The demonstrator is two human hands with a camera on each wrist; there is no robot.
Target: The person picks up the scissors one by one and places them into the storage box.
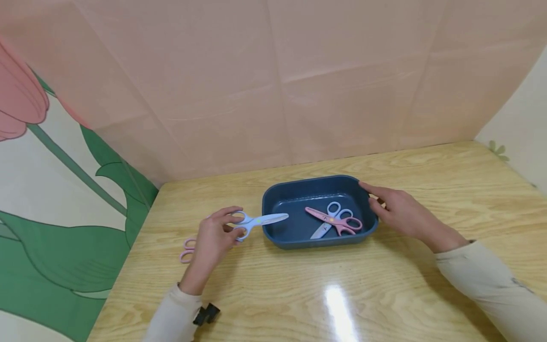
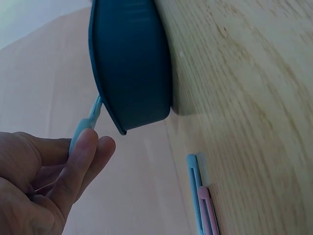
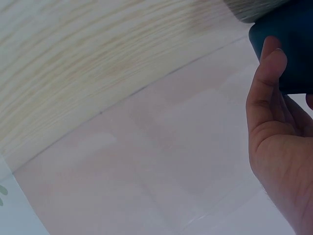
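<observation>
My left hand (image 1: 212,242) pinches light-blue scissors (image 1: 268,219) by their handle loops. Their blades point right, with the tips above the left rim of a dark blue rectangular tray (image 1: 307,244). At the tray's right end, my right hand (image 1: 403,213) grips the wall, its fingers against the outside in the right wrist view. Inside the tray, pink scissors (image 1: 317,214) lie crossed over another light-blue pair (image 1: 321,232). Left of the tray, pink scissors (image 1: 188,250) lie on the table, partly hidden by my left hand. The left wrist view shows a blue strip-like item (image 2: 192,166) beside a pink one.
The tray stands on a wood-grain table (image 1: 273,289). Behind it rises a pinkish sheet (image 1: 256,95), meeting the table's back edge. A wall with a painted flower and leaves (image 1: 55,247) is at the left. A black clip (image 1: 207,314) sits at my left sleeve.
</observation>
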